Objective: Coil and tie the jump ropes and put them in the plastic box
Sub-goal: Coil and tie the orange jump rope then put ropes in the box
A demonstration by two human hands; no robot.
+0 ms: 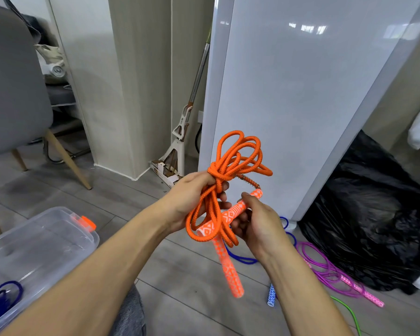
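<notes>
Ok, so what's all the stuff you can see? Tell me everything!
orange jump rope: one, orange with orange-and-white handles, coiled, held up in both hands
plastic box: one, clear with an orange latch, floor at lower left
dark blue rope: one, dark blue, inside the plastic box
blue jump rope: one, blue, floor behind the right arm
purple jump rope: one, purple with a pink handle, floor at right
green rope: one, green, floor at lower right
black bag: one, black, right
chair: one, grey, left
mop: one, white, leaning in the corner
left hand: grips the coils
right hand: holds one handle
</notes>
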